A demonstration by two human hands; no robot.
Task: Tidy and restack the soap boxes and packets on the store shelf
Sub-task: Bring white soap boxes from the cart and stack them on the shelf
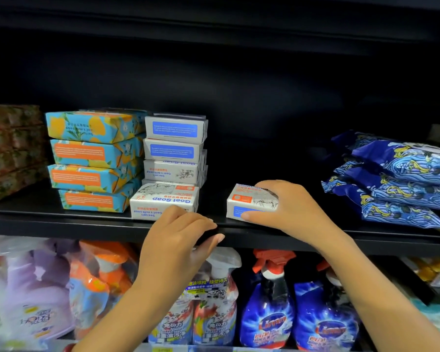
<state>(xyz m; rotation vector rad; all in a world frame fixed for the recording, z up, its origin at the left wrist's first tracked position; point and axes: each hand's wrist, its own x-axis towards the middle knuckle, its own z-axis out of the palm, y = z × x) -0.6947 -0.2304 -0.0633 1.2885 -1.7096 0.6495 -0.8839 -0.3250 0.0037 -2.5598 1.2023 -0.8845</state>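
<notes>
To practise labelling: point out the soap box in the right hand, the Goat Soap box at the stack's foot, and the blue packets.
held soap box (pixel 242 198): head view, its orange label.
Goat Soap box (pixel 172 199): head view, its blue lettering.
blue packets (pixel 401 191): head view, middle packet's face.

Dim shelf recess, bright foreground, blurred, warped edges.

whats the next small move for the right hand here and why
Probably carry the white soap box the right hand grips leftward and set it onto the white Goat Soap stack. It sits alone on the shelf, apart from that stack, with a gap between them.
</notes>
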